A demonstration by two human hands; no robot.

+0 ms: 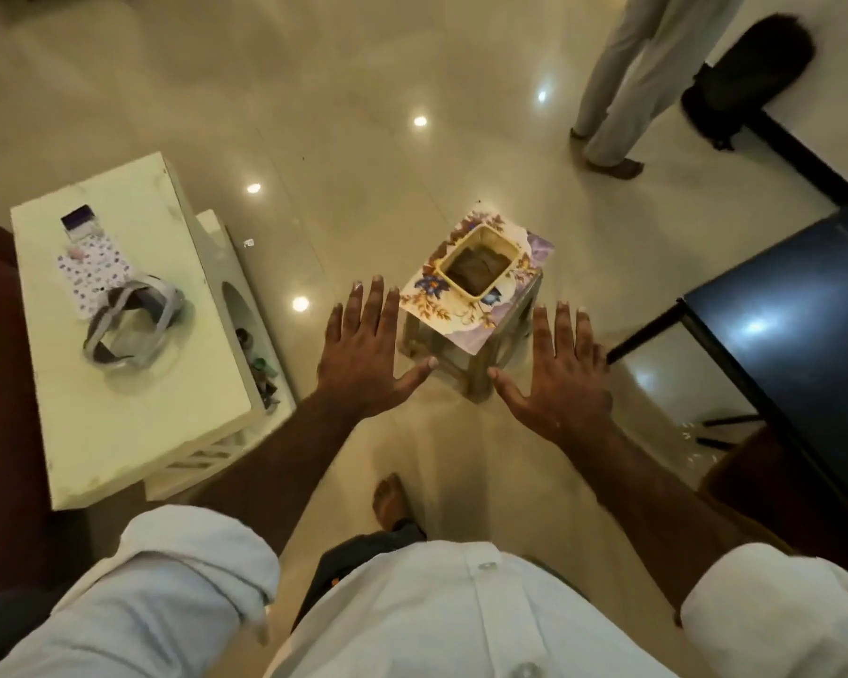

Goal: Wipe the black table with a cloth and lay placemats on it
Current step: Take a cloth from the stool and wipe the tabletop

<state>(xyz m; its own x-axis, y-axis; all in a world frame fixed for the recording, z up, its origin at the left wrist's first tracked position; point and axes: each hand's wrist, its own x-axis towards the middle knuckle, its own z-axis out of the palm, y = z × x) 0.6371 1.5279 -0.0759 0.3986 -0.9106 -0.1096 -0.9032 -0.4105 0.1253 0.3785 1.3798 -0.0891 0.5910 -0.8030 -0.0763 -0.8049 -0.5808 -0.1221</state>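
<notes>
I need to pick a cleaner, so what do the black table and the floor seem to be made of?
The black table looks like glass or a glossy laminate on a dark frame: its flat top mirrors a ceiling light sharply. Which of the two, I cannot tell. The floor appears to be polished cream tile or stone, since it reflects several lights and shows faint straight joint lines.

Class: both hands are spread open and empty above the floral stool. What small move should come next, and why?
Probably reach the right hand down into the tub on the floral stool for what looks like a brown cloth. Both hands, the left hand too, hold nothing, and the black table cannot be wiped without one.
</notes>
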